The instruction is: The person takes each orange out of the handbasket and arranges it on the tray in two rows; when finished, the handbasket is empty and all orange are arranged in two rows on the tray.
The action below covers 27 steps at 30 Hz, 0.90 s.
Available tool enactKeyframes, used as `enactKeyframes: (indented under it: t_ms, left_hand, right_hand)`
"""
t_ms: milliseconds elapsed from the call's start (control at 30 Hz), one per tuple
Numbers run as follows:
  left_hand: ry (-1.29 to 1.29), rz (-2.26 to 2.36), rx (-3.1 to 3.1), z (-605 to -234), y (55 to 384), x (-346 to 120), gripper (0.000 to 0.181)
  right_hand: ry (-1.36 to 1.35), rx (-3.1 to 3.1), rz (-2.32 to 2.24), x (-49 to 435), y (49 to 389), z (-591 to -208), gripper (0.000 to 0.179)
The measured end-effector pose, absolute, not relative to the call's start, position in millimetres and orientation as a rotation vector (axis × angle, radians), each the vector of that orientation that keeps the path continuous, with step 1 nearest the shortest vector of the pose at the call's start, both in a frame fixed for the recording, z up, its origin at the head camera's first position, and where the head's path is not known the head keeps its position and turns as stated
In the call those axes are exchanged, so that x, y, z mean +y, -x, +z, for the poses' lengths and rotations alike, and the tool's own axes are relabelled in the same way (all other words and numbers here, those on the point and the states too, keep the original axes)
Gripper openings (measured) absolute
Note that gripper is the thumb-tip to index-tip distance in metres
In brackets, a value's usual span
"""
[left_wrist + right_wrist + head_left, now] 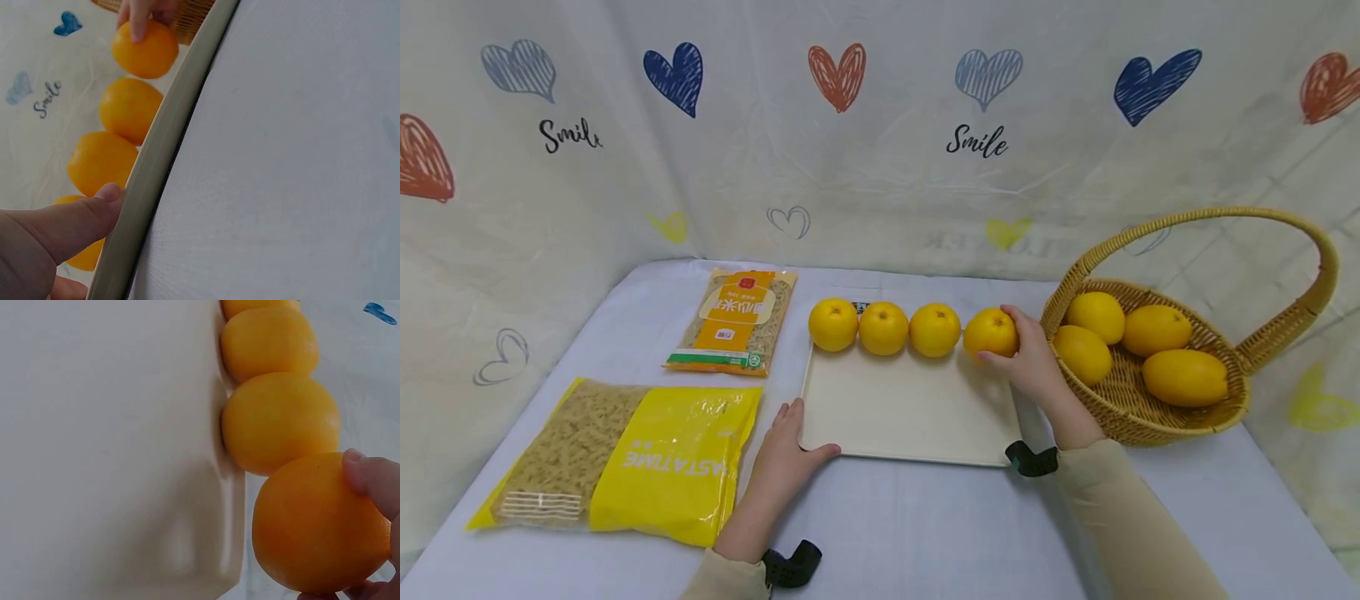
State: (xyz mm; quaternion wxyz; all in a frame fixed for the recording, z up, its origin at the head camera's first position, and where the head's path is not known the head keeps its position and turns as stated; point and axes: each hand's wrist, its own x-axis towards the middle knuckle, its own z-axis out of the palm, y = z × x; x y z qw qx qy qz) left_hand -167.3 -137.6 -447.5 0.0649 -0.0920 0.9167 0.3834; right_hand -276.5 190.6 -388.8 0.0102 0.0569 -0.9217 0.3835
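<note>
My right hand (1037, 362) grips a yellow-orange orange (989, 335) at the back right corner of a cream rectangular tray (902, 408). In the right wrist view, thumb and fingertips hold this orange (319, 525) from opposite sides. More oranges (883, 328) stand in a row to its left along the tray's back edge. At the tray's front left corner rests my left hand (782, 458), its thumb spread away from the fingers. The left wrist view shows that thumb (81, 222) lying against the tray rim (159, 144); the other fingers are mostly hidden.
A wicker basket (1150, 429) with a tall handle holds several yellow-orange fruits (1183, 377) at the right. On the left lie a yellow pasta bag (677, 467) and, behind it, a smaller grain packet (730, 321). A heart-printed cloth (895, 167) hangs behind the table.
</note>
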Motion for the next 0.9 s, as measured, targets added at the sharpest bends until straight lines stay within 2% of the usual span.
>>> enactKeyframes:
  t_ms: [200, 433, 900]
  left_hand:
    - [0.276, 1.174, 2.765, -447.6, 167.7, -137.2, 0.095]
    - [0.278, 1.172, 2.763, -447.2, 167.9, -137.2, 0.095]
    - [0.264, 1.159, 2.772, -447.4, 166.5, -138.0, 0.095]
  right_hand:
    - [-0.221, -2.885, 1.222, 190.4, 282.7, -396.8, 0.086]
    - [-0.128, -2.924, 1.250, 191.7, 286.8, -402.3, 0.094]
    - [-0.146, -2.942, 1.299, 195.2, 291.2, -412.0, 0.095]
